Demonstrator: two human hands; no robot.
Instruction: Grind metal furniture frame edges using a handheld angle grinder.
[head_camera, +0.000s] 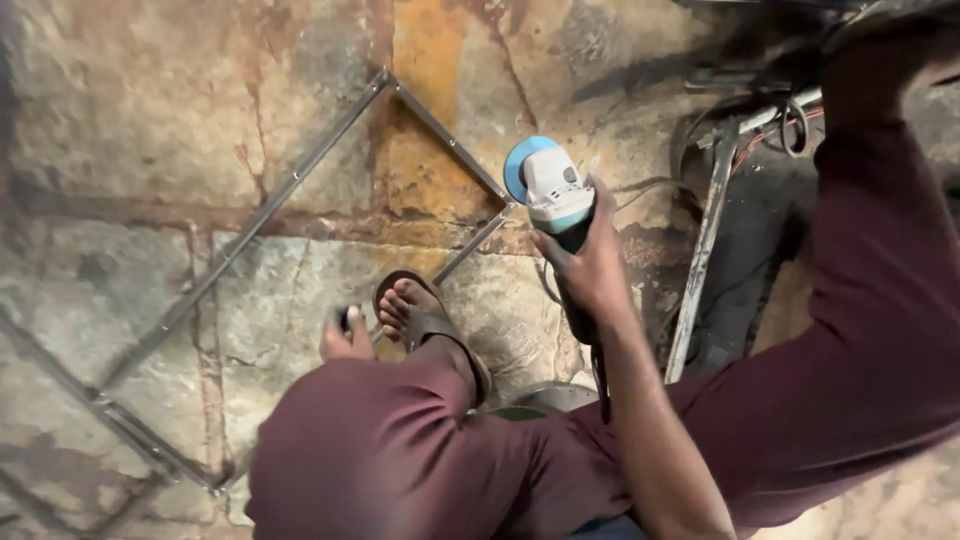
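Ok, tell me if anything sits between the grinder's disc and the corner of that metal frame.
Nothing visible does. The right hand holds the angle grinder with its disc right at the corner of the metal frame; only bare stone floor lies around it.

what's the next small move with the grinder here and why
Probably lower the white and blue angle grinder onto the corner joint of the thin square metal frame lying on the stone floor. The right hand holds the grinder just above that corner, its disc apparently not touching yet, while the sandalled foot and left hand already rest at the frame's bar.
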